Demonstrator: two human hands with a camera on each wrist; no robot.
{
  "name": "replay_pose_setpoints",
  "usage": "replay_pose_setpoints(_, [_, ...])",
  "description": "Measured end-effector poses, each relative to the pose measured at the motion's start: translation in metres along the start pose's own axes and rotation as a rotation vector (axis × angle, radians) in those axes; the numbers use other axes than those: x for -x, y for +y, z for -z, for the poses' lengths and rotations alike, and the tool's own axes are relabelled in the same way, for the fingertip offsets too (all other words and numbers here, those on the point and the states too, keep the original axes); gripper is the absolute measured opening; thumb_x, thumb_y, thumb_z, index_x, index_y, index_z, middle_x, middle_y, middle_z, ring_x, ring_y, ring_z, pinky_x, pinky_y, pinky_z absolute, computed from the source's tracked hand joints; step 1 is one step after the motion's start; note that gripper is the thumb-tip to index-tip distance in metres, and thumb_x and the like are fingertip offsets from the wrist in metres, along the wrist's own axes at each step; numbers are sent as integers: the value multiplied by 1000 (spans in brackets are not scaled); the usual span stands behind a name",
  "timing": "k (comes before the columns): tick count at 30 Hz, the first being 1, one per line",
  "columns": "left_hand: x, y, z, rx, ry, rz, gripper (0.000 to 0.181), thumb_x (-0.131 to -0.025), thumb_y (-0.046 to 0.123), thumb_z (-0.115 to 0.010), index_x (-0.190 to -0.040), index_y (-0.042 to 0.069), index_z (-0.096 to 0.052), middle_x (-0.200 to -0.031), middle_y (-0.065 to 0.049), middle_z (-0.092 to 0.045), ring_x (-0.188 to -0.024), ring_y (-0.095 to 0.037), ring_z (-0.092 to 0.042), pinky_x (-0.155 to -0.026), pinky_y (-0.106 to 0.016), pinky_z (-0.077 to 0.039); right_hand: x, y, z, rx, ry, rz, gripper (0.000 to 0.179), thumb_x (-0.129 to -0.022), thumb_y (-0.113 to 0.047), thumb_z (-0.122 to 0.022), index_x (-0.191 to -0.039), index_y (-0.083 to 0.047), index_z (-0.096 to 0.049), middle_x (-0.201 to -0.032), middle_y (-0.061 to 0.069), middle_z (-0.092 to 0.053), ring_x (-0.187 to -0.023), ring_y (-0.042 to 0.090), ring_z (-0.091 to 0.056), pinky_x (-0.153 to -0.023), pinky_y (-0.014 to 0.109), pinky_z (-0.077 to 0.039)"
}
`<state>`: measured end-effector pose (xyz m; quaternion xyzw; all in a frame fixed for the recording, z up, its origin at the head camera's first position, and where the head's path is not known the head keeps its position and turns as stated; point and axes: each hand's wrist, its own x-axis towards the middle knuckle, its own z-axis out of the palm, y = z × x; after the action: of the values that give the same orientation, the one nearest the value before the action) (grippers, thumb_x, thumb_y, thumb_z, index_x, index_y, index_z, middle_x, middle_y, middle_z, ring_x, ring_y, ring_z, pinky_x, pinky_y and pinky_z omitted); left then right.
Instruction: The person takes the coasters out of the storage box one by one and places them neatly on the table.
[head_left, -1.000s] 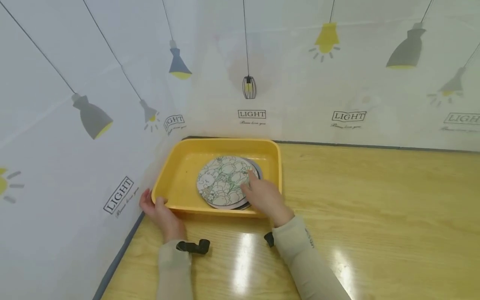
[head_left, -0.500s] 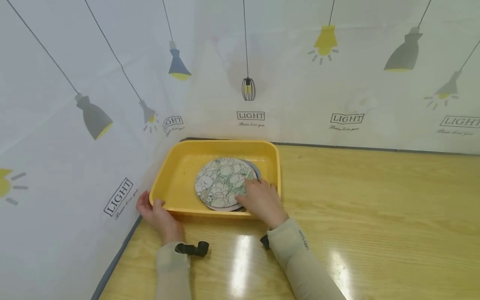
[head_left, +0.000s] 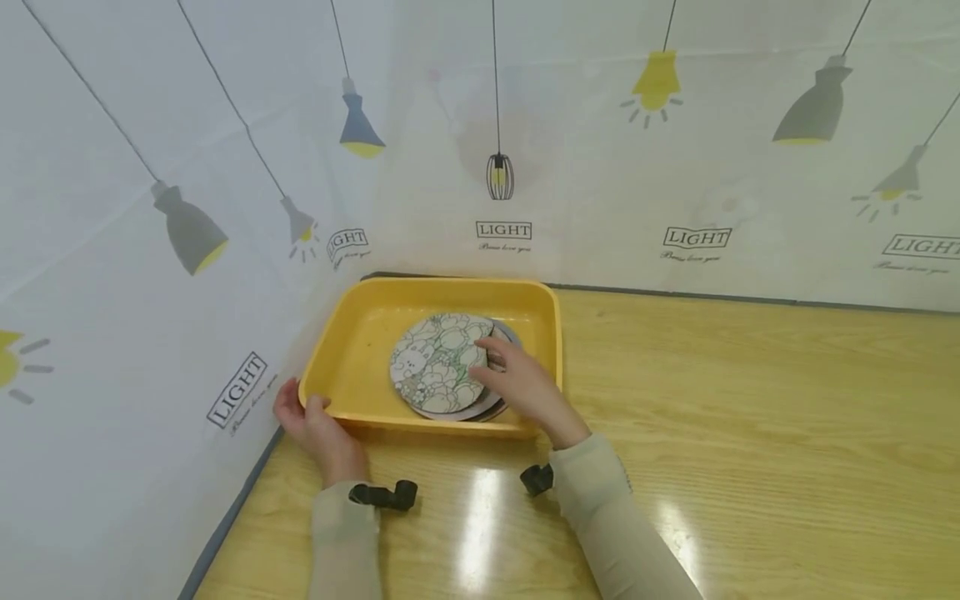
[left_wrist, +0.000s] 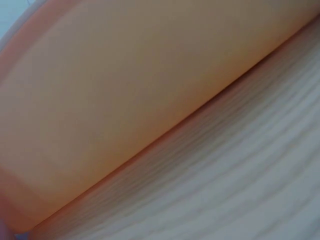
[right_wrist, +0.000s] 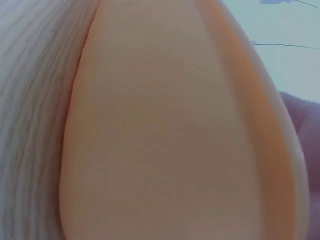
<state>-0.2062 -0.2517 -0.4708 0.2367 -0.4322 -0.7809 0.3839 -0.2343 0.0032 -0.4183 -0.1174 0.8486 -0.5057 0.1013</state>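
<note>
Right hand (head_left: 525,390) pinches the right edge of the flower-and-rabbit disc (head_left: 437,367) — the top one of several round discs (head_left: 508,335) overlapping inside the yellow tray (head_left: 352,350), right of its middle. Left hand (head_left: 322,433) grips the tray's near left corner — thumb over the rim, other fingers round the outside.

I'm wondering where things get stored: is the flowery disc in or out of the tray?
In. From the head view, the disc is inside the tray, its outline within the rim and the tray's floor showing left of it.
</note>
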Motion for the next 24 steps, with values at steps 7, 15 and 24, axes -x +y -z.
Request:
replay_pose_setpoints(7, [-1, -3, -1, 6, -13, -10, 45, -76, -7, -36, -118, 12, -40, -127, -5, -37, -111, -19, -39, -91, -32, -32, -4, 1, 1, -201, 14, -19, 43, -86, -29, -56, -128, -21, -48, -121, 5, -52, -101, 17, -54, -78, 40, -46])
replay_pose_setpoints(15, [-3, -7, 0, 28, -11, -14, 44, -75, -6, -36, -116, 10, -40, -126, -6, -38, -111, -20, -40, -90, -32, -33, -1, 2, -2, 161, -77, 39, 41, -88, -32, -53, -126, -20, -50, -118, 0, -54, -97, 16, -53, -77, 35, -44])
replay_pose_setpoints(24, [-4, -4, 3, 40, -10, -10, 43, -74, -7, -35, -113, 9, -44, -121, -5, -43, -108, -24, -43, -87, -36, -35, 0, 4, -6, 281, -164, 103, 39, -89, -35, -48, -122, -14, -55, -115, -2, -58, -95, 13, -54, -82, 35, -42])
